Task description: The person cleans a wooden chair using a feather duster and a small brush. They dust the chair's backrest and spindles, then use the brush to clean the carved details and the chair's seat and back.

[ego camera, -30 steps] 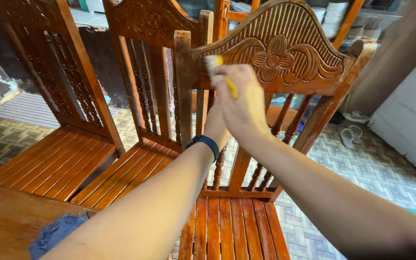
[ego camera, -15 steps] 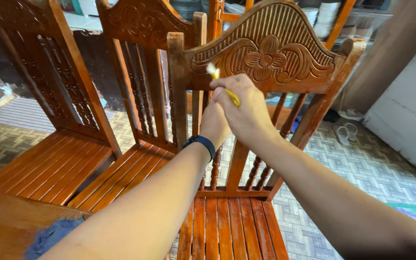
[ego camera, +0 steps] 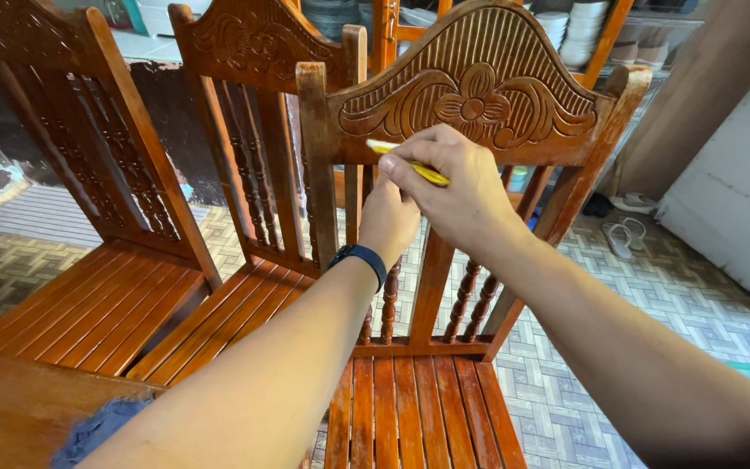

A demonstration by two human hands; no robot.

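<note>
Nearest to cam: bare wooden tabletop (ego camera: 2,408) at lower left w/ a bit of blue cloth (ego camera: 97,430) on its edge. Both forearms reach out over it twd the closest chair (ego camera: 427,408), slatted seat glossy red-brown.

L arm carries a dark wristband (ego camera: 360,257). Left hand (ego camera: 390,217) sits up behind the chair's back rail area, just under & touching the other hand; its fingers are hidden from here, so can't tell if it's clasping anything.

Right hand (ego camera: 453,187) is curled tight, fingers pinched around a thin yellow brush (ego camera: 410,161). Brush lies nearly level, pale tip pointing left, right at the lower edge of the carved crest rail (ego camera: 479,95), w/ flower carving at centre. Tip looks to be on the wood near the left post, though contact is hard to confirm.

Further back: second chair (ego camera: 245,174) just left of the first, third chair (ego camera: 71,191) beyond that, same turned spindles. Patterned tile floor (ego camera: 653,295) to the right, pair of sandals (ego camera: 622,234) on it. Far top right, stacks of white bowls (ego camera: 583,35) on a shelf.
</note>
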